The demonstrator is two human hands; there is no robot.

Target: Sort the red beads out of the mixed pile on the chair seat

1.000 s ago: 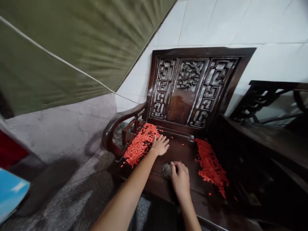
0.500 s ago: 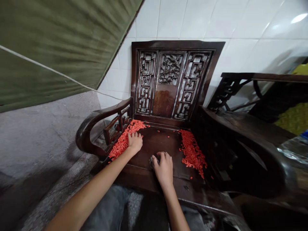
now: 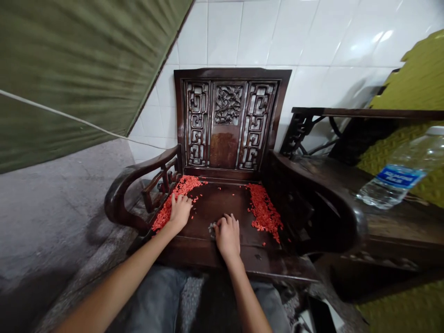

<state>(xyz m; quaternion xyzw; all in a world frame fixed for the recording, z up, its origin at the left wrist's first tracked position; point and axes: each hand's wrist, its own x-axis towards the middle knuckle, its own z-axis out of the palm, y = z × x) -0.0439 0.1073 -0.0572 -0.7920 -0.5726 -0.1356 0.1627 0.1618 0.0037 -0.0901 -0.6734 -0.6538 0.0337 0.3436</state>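
Observation:
Small red pellet-like pieces lie on the seat (image 3: 217, 203) of a dark carved wooden chair in two heaps, a left heap (image 3: 161, 217) and a right heap (image 3: 265, 210). My left hand (image 3: 180, 212) rests at the inner edge of the left heap, fingers spread and touching the pieces; a few loose ones lie beside it. At the front middle of the seat, my right hand (image 3: 228, 236) is curled, with a small greyish clump (image 3: 212, 229) at its thumb. Its fingers partly hide the clump, and I cannot tell what it is made of.
Curved armrests (image 3: 120, 192) flank the seat. To the right, a clear water bottle (image 3: 395, 182) stands on a wooden surface near yellow-green foam mats (image 3: 416, 74). Green cloth (image 3: 79, 69) and a white cord (image 3: 69, 111) hang at left. A dark phone-like object (image 3: 321, 314) lies low right.
The view has turned right, bringing the bottle fully into sight. My left hand has drawn slightly toward me, and several loose red pieces now lie beside it on the seat. The right hand stays near the clump.

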